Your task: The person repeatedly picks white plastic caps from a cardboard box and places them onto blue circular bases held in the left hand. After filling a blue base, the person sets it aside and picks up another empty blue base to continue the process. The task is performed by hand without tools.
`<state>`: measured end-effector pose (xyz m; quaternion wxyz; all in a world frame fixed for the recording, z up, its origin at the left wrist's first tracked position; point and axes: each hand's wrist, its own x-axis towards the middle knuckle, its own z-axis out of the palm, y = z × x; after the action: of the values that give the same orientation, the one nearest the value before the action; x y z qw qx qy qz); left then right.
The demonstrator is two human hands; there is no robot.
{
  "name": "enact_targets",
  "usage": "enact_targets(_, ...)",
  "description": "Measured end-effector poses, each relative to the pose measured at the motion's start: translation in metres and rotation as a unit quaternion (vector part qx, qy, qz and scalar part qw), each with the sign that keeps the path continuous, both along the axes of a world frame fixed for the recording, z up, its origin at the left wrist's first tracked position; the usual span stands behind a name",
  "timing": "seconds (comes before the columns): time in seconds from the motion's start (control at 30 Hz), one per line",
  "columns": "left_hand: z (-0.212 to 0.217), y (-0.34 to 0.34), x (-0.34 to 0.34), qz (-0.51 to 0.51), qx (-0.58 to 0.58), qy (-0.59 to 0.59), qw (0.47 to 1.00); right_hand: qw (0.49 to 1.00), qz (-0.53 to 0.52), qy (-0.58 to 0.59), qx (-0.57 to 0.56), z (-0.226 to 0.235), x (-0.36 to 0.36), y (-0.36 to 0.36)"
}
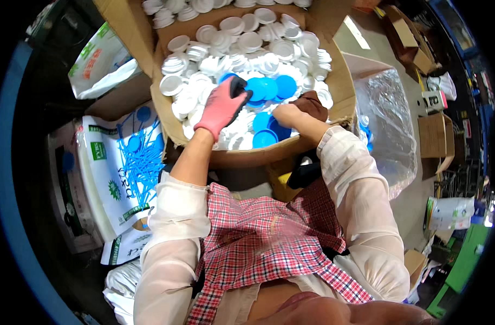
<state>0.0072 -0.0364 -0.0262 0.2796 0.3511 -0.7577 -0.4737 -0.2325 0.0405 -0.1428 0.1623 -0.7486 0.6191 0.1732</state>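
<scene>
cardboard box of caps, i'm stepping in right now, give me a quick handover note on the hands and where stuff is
Left hand: in a pink glove with dark fingertips, palm down on the white caps, fingertips at the edge of the blue caps.
Right hand: bare, low in the cardboard box by the lower blue caps; a brown cloth or glove lies beside it. Whether either hand grips a cap cannot be told.
Things: the box is mostly white caps, with blue ones clustered in the middle. A bag of blue plastic sticks lies to the left, a clear plastic bag to the right.
Done/left: blue and white caps are mixed in the box.
</scene>
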Motion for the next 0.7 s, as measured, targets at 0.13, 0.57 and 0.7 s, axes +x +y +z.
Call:
enact_targets(0.13, -0.009, -0.006, 0.016, -0.022, 0.009, -0.124, 0.992, 0.991, 0.021, -0.061, -0.115, 0.026, 0.0, -0.029)
enact_targets(0.57, -0.005, -0.048, 0.047, -0.06, 0.508, 0.502, 0.698, 0.924, -0.212, -0.264, 0.178, -0.032, 0.104, -0.062)
enact_targets(0.7, 0.022, -0.034, 0.059, -0.133, 0.481, 0.536, 0.681, 0.909, -0.262, -0.267, 0.184, -0.037, 0.13, -0.056)
